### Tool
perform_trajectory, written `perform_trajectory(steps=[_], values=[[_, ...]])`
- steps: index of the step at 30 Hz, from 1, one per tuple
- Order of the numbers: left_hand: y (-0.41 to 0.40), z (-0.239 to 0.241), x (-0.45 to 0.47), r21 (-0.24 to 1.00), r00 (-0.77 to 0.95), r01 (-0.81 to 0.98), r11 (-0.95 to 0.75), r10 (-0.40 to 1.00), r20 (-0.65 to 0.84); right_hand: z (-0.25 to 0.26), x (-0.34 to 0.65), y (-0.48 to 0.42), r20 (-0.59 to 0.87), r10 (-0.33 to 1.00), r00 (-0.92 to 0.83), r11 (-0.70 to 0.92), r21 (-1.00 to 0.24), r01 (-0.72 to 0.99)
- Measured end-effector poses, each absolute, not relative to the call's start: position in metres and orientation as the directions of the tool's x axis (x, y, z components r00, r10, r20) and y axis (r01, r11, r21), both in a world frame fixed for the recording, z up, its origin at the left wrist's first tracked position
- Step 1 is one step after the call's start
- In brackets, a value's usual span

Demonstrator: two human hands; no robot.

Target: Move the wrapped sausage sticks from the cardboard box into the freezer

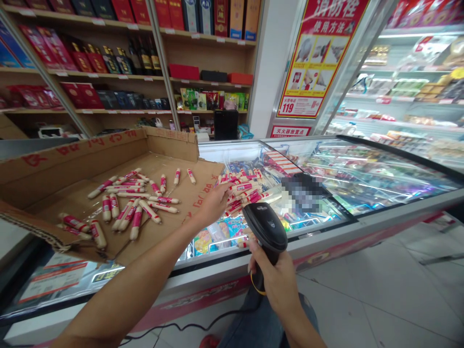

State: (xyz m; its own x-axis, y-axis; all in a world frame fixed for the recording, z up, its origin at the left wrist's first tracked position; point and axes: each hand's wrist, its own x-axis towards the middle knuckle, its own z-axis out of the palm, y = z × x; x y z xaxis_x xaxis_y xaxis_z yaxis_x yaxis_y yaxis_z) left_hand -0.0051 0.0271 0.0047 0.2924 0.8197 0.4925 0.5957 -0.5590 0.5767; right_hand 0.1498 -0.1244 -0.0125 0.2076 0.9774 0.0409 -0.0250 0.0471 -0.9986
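My left hand [216, 203] reaches over the freezer's glass lid with its fingers closed at the near end of a sausage [243, 187] in a pink-and-white wrapper. That sausage lies at the edge of a loose pile of similar ones, and my palm hides part of the pile. In my right hand [277, 270] is a black barcode scanner [266, 224], gripped by its handle, its head over the glass just in front of the pile. A shallow cardboard box [174, 145] to the left holds several more wrapped sausages [136, 220].
The chest freezer [384, 208] has packaged goods under its glass. A blurred dark object [304, 191] rests on the lid right of the pile. The scanner's black cable [203, 328] hangs below the freezer edge. Shelves [210, 36] with boxes and bottles stand behind.
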Motion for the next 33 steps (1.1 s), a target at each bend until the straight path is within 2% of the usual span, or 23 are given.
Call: perform_trajectory(steps=[7, 17, 28, 33], values=[[0.042, 0.005, -0.003, 0.498, 0.244, 0.733, -0.463, 0.863, 0.442, -0.004, 0.161, -0.129, 0.011, 0.982, 0.187, 0.013, -1.0, -0.011], [0.053, 0.005, 0.017, 0.27, 0.316, 0.869, -0.415, 0.885, 0.342, 0.0, 0.172, -0.137, 0.004, 0.967, 0.253, 0.012, -0.999, -0.032], [0.046, 0.006, 0.014, 0.248, 0.379, 0.847, -0.47, 0.862, 0.337, 0.003, 0.174, -0.138, -0.037, 0.973, 0.23, -0.04, -0.999, 0.007], [0.049, 0.02, 0.0, 0.276, 0.289, 0.876, -0.395, 0.889, 0.357, 0.001, 0.176, -0.137, -0.054, 0.976, 0.212, -0.063, -0.997, 0.035]])
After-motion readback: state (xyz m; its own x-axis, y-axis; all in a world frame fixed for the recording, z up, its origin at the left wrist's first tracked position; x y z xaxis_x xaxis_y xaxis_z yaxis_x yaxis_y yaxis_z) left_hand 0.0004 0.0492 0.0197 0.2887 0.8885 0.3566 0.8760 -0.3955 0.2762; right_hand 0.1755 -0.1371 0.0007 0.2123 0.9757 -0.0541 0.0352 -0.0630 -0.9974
